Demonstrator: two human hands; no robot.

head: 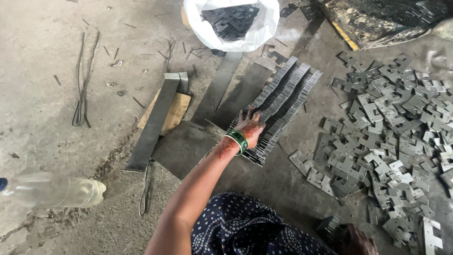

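My left hand (pixel 250 125) lies flat with its fingers spread on the near end of long rows of thin grey metal plates (pixel 283 99), which stand on edge on the floor. Green bangles (pixel 237 140) circle that wrist. My right hand (pixel 353 238) shows only partly at the bottom edge, closed around a small bundle of the same plates (pixel 330 223). A wide heap of loose notched metal plates (pixel 391 141) spreads over the floor to the right of the rows.
A white sack (pixel 257 33) with dark plates inside stands at the back. Long flat steel bars (pixel 155 123) and a wooden board (pixel 177 111) lie to the left. A clear plastic bottle (pixel 52 190) lies at the far left, wire (pixel 80 104) behind it.
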